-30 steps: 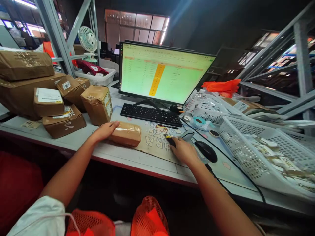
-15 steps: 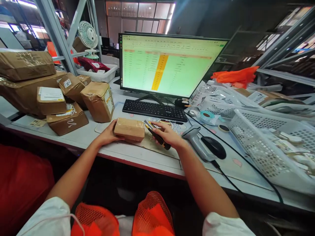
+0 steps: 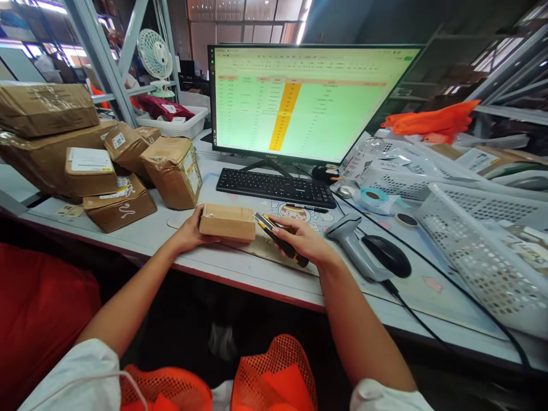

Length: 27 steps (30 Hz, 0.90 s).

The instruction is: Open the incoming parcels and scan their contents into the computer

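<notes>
A small brown cardboard box is at the front of the desk, with clear tape on its left end. My left hand grips that left end, fingers wrapped partly beneath it. In my right hand is a black and yellow utility knife. Its metal tip points up and left, close to the box's right end; whether it touches the cardboard I cannot tell. Behind the box lies a black keyboard, below a large monitor showing a spreadsheet.
Several taped cartons are piled on the left. To the right of my right hand lie a grey barcode scanner, a black mouse and a tape roll. White plastic baskets line the right side. A cable crosses the desk.
The view has shifted slightly, moving the desk items in the picture. My right hand and the knife sit a little further right of the box's end. Both hands keep their holds.
</notes>
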Available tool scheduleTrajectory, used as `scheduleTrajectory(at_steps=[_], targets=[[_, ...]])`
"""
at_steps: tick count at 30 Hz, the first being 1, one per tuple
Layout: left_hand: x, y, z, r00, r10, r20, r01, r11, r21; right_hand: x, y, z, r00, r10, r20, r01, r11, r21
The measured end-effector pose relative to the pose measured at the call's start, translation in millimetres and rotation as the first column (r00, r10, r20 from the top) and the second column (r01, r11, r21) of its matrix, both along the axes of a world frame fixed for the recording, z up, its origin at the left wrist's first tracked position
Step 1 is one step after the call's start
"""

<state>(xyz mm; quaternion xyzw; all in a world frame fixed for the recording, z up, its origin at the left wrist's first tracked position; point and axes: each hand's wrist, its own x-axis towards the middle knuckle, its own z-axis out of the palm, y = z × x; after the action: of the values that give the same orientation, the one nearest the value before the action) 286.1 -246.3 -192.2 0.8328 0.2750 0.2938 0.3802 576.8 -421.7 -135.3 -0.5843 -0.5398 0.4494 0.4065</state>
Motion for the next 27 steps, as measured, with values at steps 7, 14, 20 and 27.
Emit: scheduleTrajectory(at_steps=[7,14,20,27], targets=[[-1,0,-5.3,0.999,-0.018,0.044,0.016,0.999,0.051,-3,0,0,0.999,-0.033,-0.026,0.033,0.999,0.002],[-3,2,-9.5,0.998,0.021,0.052,-0.027,0.993,0.117,5,-11,5,0.992,0.106,0.068,-0.104,0.994,-0.031],[-1,4,-9.0,0.999,0.032,0.032,-0.035,0.992,0.124,15,-14,4,0.981,0.191,0.044,-0.184,0.975,-0.123],[-2,3,-12.3,0.984,0.157,0.083,-0.165,0.981,0.106,-22,-8,25,0.904,-0.345,-0.254,0.398,0.895,0.200]])
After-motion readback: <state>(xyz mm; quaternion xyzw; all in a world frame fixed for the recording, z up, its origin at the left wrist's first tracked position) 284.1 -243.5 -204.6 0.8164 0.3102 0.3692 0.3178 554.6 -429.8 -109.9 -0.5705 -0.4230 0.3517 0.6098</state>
